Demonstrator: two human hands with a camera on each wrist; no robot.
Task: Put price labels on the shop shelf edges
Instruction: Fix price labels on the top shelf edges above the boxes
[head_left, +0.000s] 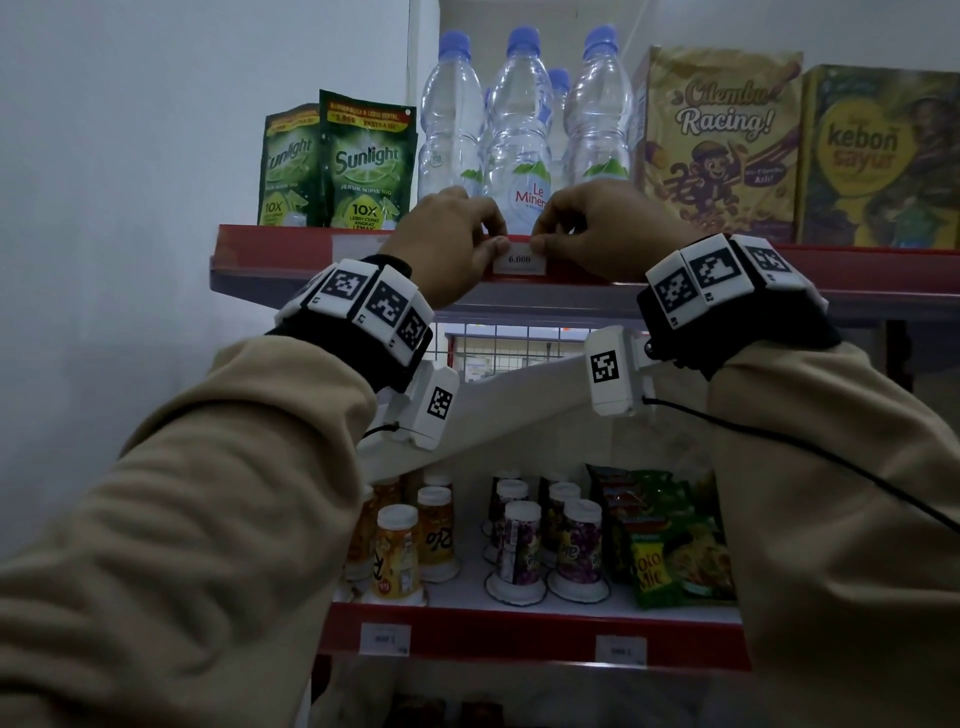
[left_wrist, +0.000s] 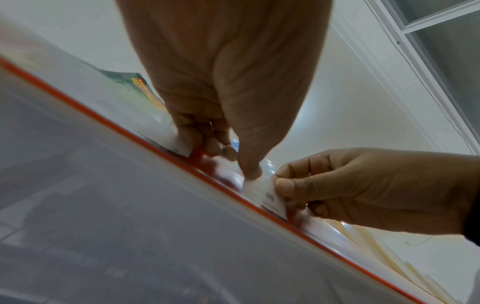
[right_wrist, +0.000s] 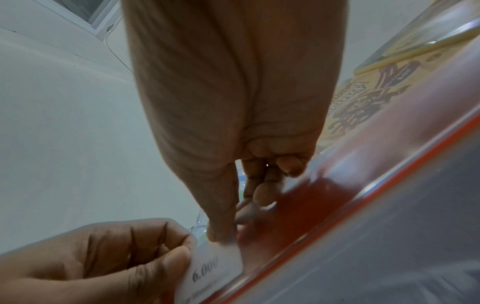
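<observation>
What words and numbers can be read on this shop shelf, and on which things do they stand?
"6.000": white paper price label on the red top shelf edge, pinched by left hand and right hand.
"Sunlight", "10X": green soap pouches.
"Le Miner": clear water bottle.
"Cilembu Racing!": yellow box.
"kebon sayur": green-yellow box.
Lower shelf labels: too blurred.

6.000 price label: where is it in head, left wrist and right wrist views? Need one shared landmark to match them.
Head: the 6.000 price label sits centre, upper half, on the red shelf edge, between the left hand and the right hand.
Left wrist: right of centre, lower half, pinched at both ends.
Right wrist: bottom, left of centre, print readable.
Shared landmark: the red shelf edge, diagonal in both wrist views.
</observation>
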